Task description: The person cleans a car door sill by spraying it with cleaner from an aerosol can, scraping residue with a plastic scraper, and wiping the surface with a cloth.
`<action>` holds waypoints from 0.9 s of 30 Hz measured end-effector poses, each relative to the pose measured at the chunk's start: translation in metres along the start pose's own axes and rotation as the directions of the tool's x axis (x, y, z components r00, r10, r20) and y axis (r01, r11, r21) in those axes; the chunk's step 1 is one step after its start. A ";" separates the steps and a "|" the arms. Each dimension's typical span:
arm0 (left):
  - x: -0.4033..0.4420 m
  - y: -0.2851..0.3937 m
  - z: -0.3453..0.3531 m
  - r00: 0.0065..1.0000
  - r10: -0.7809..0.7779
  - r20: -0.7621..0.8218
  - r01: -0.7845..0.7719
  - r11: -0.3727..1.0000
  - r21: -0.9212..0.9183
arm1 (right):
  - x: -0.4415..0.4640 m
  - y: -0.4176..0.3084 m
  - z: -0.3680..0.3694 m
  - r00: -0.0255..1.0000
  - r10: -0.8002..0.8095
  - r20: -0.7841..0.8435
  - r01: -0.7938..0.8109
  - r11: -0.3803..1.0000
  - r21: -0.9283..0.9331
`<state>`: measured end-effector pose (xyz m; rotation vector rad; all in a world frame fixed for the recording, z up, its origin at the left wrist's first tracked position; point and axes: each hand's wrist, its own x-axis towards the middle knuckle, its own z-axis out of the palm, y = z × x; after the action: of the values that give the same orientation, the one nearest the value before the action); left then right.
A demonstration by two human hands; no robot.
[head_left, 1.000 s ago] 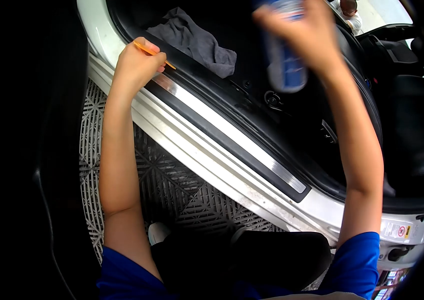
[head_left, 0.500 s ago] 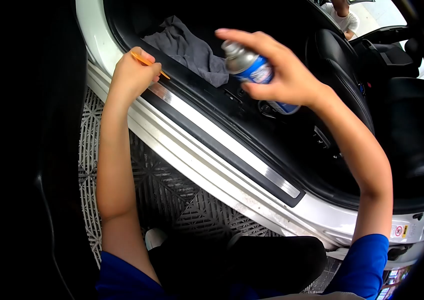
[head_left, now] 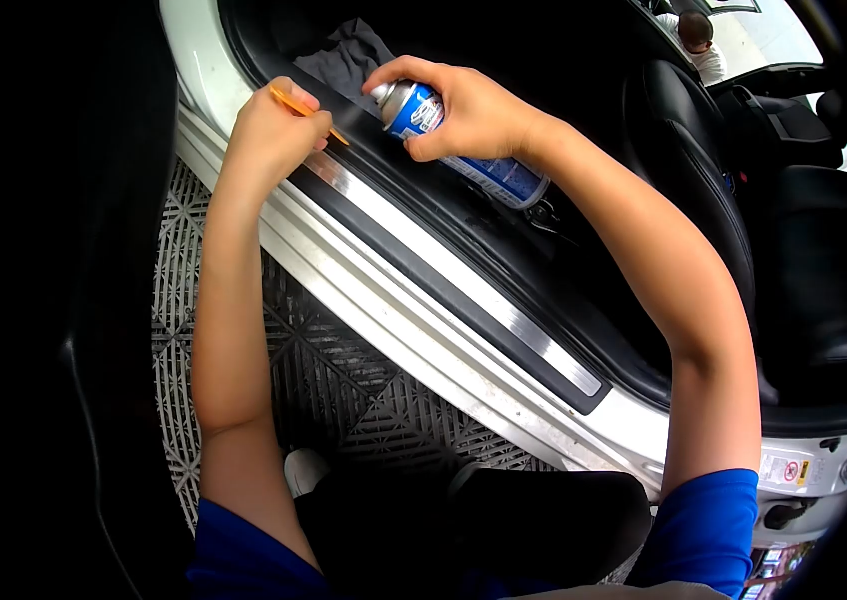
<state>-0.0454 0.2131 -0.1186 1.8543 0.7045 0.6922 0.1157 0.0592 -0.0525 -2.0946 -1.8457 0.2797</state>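
My right hand (head_left: pixel 489 115) grips a blue-and-silver spray can (head_left: pixel 509 180), tilted, nozzle end toward my left hand (head_left: pixel 279 130), a fingertip at the nozzle. Compared with half a second ago, the can has moved left, nearer that hand, and covers more of the gray cloth (head_left: pixel 339 65). My left hand is closed on a slim orange stick (head_left: pixel 294 102), near the upper-left end of the car's white door sill (head_left: pixel 384 300); the stick's point is beside the end of the brushed metal strip (head_left: pixel 464 275). The can hangs over the sill's inner side, blocking part of the dark interior. A black seat (head_left: pixel 694 160) stands to the right, a person (head_left: pixel 699 45) is at the upper right, and patterned floor grating (head_left: pixel 324 370) lies below the sill.
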 end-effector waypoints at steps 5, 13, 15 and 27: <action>-0.001 0.004 0.001 1.000 -0.006 0.017 0.006 1.000 0.005 | -0.012 0.009 0.000 0.999 -0.026 -0.044 0.024 0.999 -0.042; 0.002 -0.002 0.002 1.000 0.018 0.013 -0.018 1.000 0.020 | -0.043 0.005 -0.014 0.998 0.069 -0.003 -0.069 0.996 0.052; 0.001 -0.001 0.002 0.999 0.029 0.017 -0.030 0.999 0.019 | -0.049 0.006 -0.018 0.997 0.050 -0.065 -0.045 0.997 0.065; -0.007 0.011 0.005 0.996 0.046 0.081 -0.051 0.997 0.052 | -0.108 -0.006 -0.030 0.994 0.106 -0.016 -0.101 0.974 0.201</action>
<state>-0.0450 0.2012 -0.1109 1.9434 0.6342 0.6324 0.1062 -0.0504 -0.0308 -2.0478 -1.6222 0.4419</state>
